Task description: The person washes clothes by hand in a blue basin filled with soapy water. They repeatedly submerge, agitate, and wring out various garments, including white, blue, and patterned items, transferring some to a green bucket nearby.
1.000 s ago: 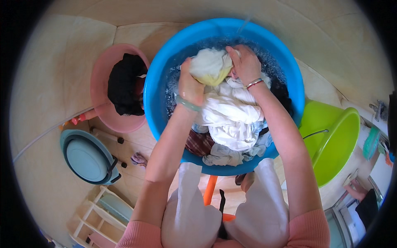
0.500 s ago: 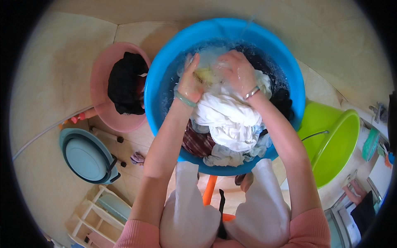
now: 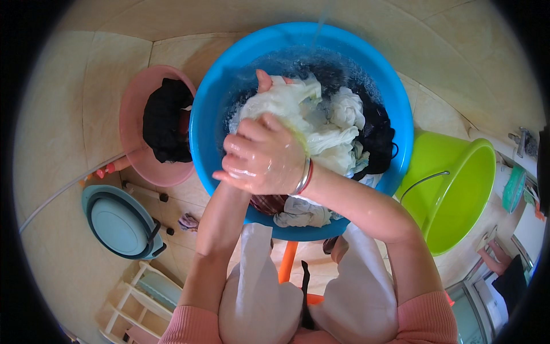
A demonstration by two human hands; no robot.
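Observation:
A blue basin holds water and a heap of wet laundry. My left hand reaches into it, mostly covered by a wet white cloth that it holds; only the thumb and a bit of finger show. Across my left wrist lies my right hand, wet and shiny, its fingers curled round the wrist. The palm side is hidden. More white cloth, dark fabric and a plaid piece lie about my hands. Water runs in thinly at the far rim.
Left of the basin, a pink tub contains black clothing. A folded grey-blue basin stands nearer, above a cream rack. On the right a lime-green bucket lies tilted, near a wall tap.
My right hand has come back from the water onto my left wrist. My left hand now lifts white cloth over its palm. The view has shifted slightly.

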